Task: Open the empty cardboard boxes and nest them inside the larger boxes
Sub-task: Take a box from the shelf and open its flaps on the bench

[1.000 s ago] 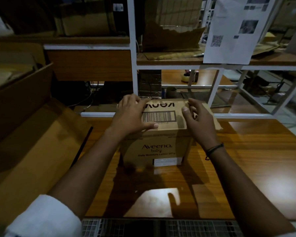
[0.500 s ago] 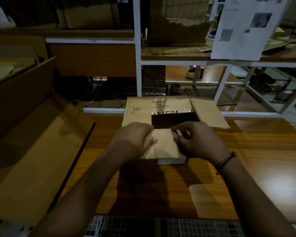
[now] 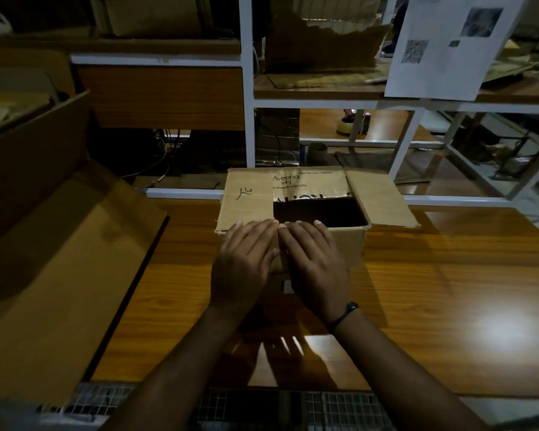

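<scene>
The small cardboard box (image 3: pixel 308 189), printed "Aveeno baby", stands on the wooden tabletop (image 3: pixel 448 290) with its top open and its dark inside showing. One flap lies spread to the box's left, another to its right, and the far flap stands behind the opening. The left hand (image 3: pixel 243 265) and right hand (image 3: pixel 315 265) lie side by side on the box's near flap, fingers straight and flat, gripping nothing. A black band (image 3: pixel 344 315) circles the right wrist. To the box's left sits a larger open cardboard box (image 3: pixel 53 269). Behind the box stands a white shelf rack (image 3: pixel 246 119), with a printed sheet (image 3: pixel 442 57) hanging up to the box's right.
</scene>
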Motion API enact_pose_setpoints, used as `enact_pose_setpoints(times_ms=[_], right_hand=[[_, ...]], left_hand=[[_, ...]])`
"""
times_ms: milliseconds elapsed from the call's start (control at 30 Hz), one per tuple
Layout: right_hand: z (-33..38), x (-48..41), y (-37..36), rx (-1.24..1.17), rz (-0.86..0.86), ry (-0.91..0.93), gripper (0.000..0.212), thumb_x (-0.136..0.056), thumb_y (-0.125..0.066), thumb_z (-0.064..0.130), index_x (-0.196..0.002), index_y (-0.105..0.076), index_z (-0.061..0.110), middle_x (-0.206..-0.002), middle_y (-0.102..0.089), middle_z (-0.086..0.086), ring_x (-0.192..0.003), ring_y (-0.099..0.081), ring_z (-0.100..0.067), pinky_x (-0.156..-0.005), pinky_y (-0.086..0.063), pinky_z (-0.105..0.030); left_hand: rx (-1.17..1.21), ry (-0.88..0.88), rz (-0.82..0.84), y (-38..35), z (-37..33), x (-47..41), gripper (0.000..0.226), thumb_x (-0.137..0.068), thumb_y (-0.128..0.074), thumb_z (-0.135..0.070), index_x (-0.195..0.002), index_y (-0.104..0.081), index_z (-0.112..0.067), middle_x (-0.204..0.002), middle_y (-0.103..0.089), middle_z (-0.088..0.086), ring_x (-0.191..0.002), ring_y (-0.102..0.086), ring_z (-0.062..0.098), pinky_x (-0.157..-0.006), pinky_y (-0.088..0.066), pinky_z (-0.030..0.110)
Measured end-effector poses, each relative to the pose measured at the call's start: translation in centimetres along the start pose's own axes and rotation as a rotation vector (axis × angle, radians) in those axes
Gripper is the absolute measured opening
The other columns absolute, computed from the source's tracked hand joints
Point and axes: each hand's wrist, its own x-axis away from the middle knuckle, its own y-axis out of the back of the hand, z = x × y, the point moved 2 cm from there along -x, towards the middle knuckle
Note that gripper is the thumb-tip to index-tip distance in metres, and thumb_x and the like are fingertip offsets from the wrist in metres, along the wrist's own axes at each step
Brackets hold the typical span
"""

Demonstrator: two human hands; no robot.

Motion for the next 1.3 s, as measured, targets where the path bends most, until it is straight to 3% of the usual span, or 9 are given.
enact_pose_setpoints(times_ms=[167, 400, 633, 800, 900, 1133, 1300], right_hand=[[-1.1, 0.3, 0.2, 0.019, -0.050, 0.050, 0.049, -0.096, -0.060, 0.025, -0.141, -0.056, 0.005, -0.140, -0.059, -0.017, -0.132, -0.052, -0.030, -0.119, -0.032, -0.046], [-4.4, 1.9, 2.1, 0.051, -0.044, 0.005, 0.054, -0.095, -0.052, 0.026, -0.144, -0.051, 0.003, -0.142, -0.055, -0.020, -0.136, -0.045, -0.030, -0.117, -0.035, -0.051], [-7.5, 3.2, 3.0, 0.121, -0.068, 0.003, 0.060, -0.086, -0.074, 0.017, -0.140, -0.054, 0.000, -0.137, -0.058, -0.023, -0.129, -0.051, -0.036, -0.112, -0.041, -0.054], [-6.2, 2.6, 3.2, 0.092, -0.083, -0.092, 0.051, -0.085, -0.071, 0.016, -0.132, -0.061, 0.001, -0.129, -0.062, -0.023, -0.123, -0.056, -0.037, -0.107, -0.045, -0.057], [-5.3, 2.2, 3.4, 0.073, -0.090, -0.132, 0.039, -0.094, -0.063, 0.023, -0.128, -0.064, 0.003, -0.125, -0.064, -0.020, -0.118, -0.058, -0.035, -0.106, -0.045, -0.054], [-1.6, 1.1, 1.5, -0.004, -0.054, 0.025, 0.041, -0.100, -0.052, 0.029, -0.133, -0.063, 0.007, -0.125, -0.065, -0.016, -0.116, -0.059, -0.031, -0.104, -0.046, -0.051], [-0.8, 0.6, -0.3, -0.060, -0.102, -0.005, 0.037, -0.099, -0.056, 0.027, -0.132, -0.059, 0.010, -0.122, -0.066, -0.015, -0.111, -0.062, -0.031, -0.098, -0.049, -0.050]], left_hand=[[-0.015, -0.013, -0.030, -0.9, 0.5, 0.4, 0.048, -0.095, -0.072, -0.017, -0.141, -0.059, -0.011, -0.142, -0.062, 0.007, -0.134, -0.055, 0.023, -0.115, -0.040, 0.049], [-0.028, -0.024, -0.088, -1.2, 0.7, 0.4, 0.047, -0.095, -0.069, -0.020, -0.140, -0.059, -0.011, -0.141, -0.063, 0.007, -0.132, -0.056, 0.022, -0.117, -0.033, 0.042], [-0.008, -0.002, -0.114, -1.1, 0.6, 0.6, 0.045, -0.095, -0.070, -0.020, -0.138, -0.062, -0.013, -0.138, -0.065, 0.004, -0.130, -0.056, 0.021, -0.117, -0.031, 0.040], [0.024, 0.063, -0.131, -1.1, 0.3, 0.6, 0.045, -0.091, -0.074, -0.017, -0.135, -0.065, -0.015, -0.133, -0.068, 0.002, -0.128, -0.058, 0.020, -0.114, -0.033, 0.040], [0.042, 0.086, -0.125, -1.0, 0.1, 0.9, 0.045, -0.091, -0.076, -0.016, -0.135, -0.065, -0.016, -0.134, -0.067, 0.001, -0.128, -0.058, 0.020, -0.115, -0.034, 0.041], [0.047, 0.056, -0.163, -0.9, -0.1, 2.1, 0.044, -0.090, -0.078, -0.015, -0.133, -0.067, -0.014, -0.134, -0.068, 0.002, -0.129, -0.058, 0.021, -0.114, -0.039, 0.045], [0.063, 0.082, -0.140, -0.8, -0.2, 1.8, 0.043, -0.090, -0.078, -0.015, -0.132, -0.068, -0.014, -0.134, -0.068, 0.001, -0.130, -0.058, 0.020, -0.114, -0.038, 0.044]])
